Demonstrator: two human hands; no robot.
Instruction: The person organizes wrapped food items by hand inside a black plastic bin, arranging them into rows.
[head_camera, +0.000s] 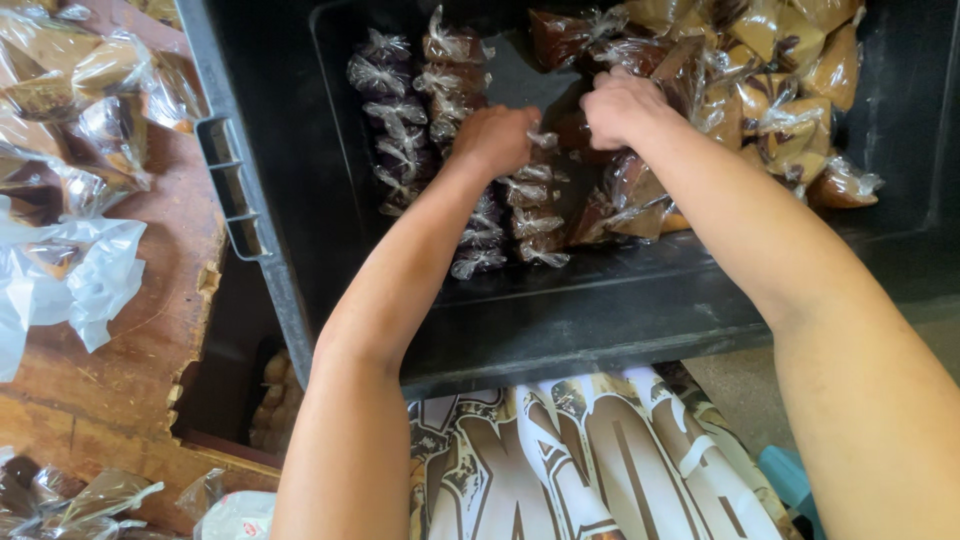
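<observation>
Glossy, crinkled clear plastic is wrapping the dark packets (470, 215); the black bin (560, 320) is looking like matt, scuffed plastic; the table (110, 390) is showing worn, chipped reddish wood.

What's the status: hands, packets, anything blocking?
Left hand and right hand both closed on small clear-plastic tied packets inside black plastic bin. Loose brown packets crowd right.

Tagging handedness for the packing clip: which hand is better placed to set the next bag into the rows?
Probably the left hand: it rests on the neat rows of tied bags. The right hand is at the loose pile in the black crate.
</observation>
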